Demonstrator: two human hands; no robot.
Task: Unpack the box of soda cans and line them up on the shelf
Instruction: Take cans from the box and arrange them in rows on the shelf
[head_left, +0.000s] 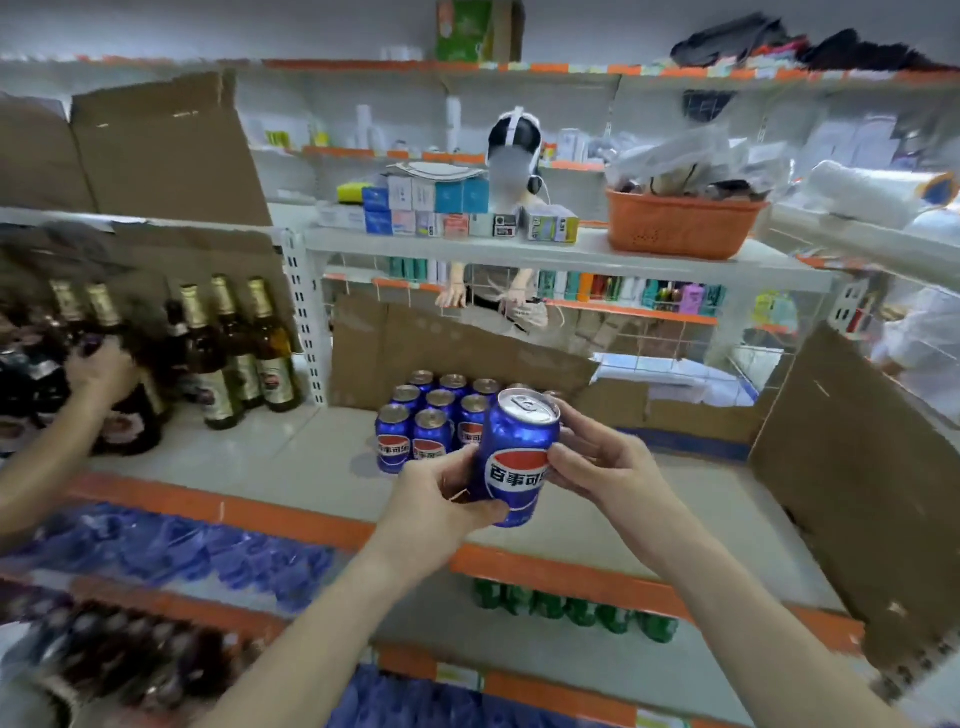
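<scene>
Both hands, left hand and right hand, grip one upright Pepsi can above the shelf; the rows of shelved cans stand just beyond it, slightly left.

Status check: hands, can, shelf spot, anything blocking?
Left hand and right hand both grip one blue can, upright, above the shelf. Can block already lined up behind. Shelf right of block bare; cardboard stands far right.
</scene>
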